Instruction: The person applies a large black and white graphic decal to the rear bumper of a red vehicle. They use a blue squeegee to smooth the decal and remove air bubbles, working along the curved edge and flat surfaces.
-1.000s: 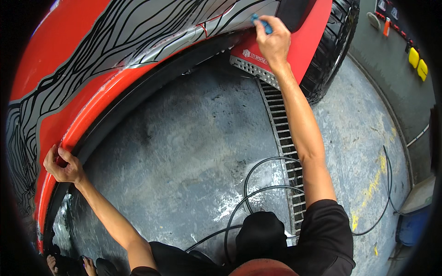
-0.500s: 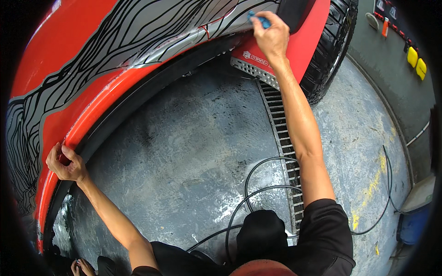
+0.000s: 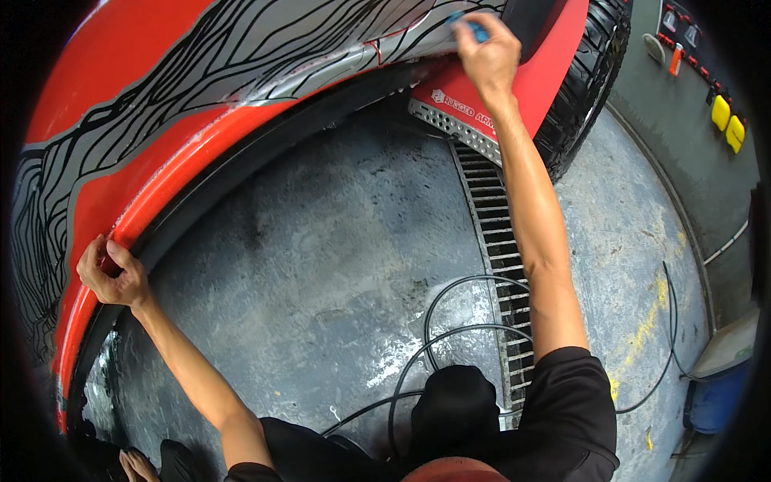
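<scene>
My right hand [image 3: 491, 60] grips a small blue lump [image 3: 479, 32] against the car's side, close to the front wheel. It partly covers the lump, whose exact kind I cannot make out. Wet suds streak the red and silver body panel [image 3: 173, 173], which carries wavy black lines. On the left, my left hand [image 3: 116, 281] leans on the panel's lower red edge, with fingers bent and thumb apart. Nothing shows in its grasp. A red mud flap [image 3: 458, 90] with a perforated metal strip hangs just below my right hand.
A knobbly black tyre [image 3: 582, 96] stands beyond the flap. Across the wet grey floor run a metal drain grate [image 3: 484, 197] and a looped black hose [image 3: 428, 325]. Yellow items [image 3: 720, 114] hang on the right wall, above a blue container [image 3: 715, 402]. Another person's hands [image 3: 138, 464] appear at lower left.
My right hand has shifted slightly up and right along the panel with the blue lump. My left hand stays at the red edge. The whole view has moved a little.
</scene>
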A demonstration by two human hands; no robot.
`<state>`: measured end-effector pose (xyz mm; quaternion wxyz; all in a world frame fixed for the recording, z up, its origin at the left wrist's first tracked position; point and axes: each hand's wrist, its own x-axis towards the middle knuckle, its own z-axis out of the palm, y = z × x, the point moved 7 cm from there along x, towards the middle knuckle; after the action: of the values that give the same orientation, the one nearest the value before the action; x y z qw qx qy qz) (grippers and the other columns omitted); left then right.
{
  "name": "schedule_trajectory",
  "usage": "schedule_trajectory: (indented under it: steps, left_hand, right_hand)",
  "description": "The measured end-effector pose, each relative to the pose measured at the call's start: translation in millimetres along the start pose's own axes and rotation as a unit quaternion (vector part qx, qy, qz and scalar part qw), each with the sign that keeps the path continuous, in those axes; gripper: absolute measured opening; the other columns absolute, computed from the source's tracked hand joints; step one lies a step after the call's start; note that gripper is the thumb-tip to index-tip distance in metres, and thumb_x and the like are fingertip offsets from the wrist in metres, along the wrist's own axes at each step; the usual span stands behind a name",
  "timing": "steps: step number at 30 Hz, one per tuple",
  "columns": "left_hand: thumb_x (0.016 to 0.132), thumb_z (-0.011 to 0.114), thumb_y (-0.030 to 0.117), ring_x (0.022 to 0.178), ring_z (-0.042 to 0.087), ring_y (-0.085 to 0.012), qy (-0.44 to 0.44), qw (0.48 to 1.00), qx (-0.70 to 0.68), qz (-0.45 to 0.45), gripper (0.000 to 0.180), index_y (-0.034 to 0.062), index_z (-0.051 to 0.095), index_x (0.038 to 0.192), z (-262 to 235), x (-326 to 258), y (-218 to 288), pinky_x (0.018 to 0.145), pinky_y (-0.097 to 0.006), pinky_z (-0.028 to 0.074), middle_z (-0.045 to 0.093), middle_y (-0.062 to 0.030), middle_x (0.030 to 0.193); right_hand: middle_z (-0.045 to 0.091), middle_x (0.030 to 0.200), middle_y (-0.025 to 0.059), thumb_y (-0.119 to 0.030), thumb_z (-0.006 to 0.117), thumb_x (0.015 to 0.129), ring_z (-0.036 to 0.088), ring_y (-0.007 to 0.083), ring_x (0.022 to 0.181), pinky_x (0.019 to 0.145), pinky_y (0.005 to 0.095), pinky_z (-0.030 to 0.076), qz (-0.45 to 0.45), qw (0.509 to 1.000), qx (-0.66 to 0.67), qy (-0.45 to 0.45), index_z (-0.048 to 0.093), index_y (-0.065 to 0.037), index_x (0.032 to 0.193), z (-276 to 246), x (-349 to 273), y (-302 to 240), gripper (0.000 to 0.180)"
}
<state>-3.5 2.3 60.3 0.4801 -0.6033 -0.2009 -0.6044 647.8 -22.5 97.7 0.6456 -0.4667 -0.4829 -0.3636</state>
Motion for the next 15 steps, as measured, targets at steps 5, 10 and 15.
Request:
schedule_trajectory:
  steps: [5,10,15]
  left_hand:
    - [0.095,0.074,0.006,0.089,0.069,-0.0259,-0.011,1.0,0.017,0.005,0.015,0.0008,0.074,0.109,1.6,-4.6,1.8,0.079,-0.036,0.053,0.076,-0.0098,0.099]
    - [0.095,0.074,0.005,0.089,0.069,-0.0256,-0.001,1.0,0.0,-0.01,0.015,0.0013,0.073,0.109,1.2,-1.5,6.2,0.079,-0.036,0.052,0.076,-0.0097,0.099]
    - [0.094,0.072,0.004,0.09,0.069,-0.0266,-0.002,1.0,-0.002,-0.005,0.015,0.0013,0.072,0.109,-0.8,1.6,10.4,0.079,-0.037,0.052,0.076,-0.01,0.099]
  right_hand:
    - [0.077,0.085,0.0154,-0.026,0.083,0.09,0.076,0.0342,0.079,0.075,0.043,0.059,0.118,0.993,0.011,0.018,0.08,-0.011,0.1,-4.3,6.6,8.5,0.018]
    - [0.077,0.085,0.0142,-0.025,0.08,0.091,0.076,0.0359,0.079,0.072,0.0446,0.058,-0.012,1.0,-0.018,-0.003,0.077,-0.012,0.099,15.2,1.5,-22.2,0.016]
    - [0.075,0.086,0.0153,-0.019,0.079,0.09,0.073,0.0319,0.079,0.073,0.0416,0.057,0.049,0.998,-0.02,0.027,0.075,-0.004,0.1,-5.8,41.8,2.4,0.018]
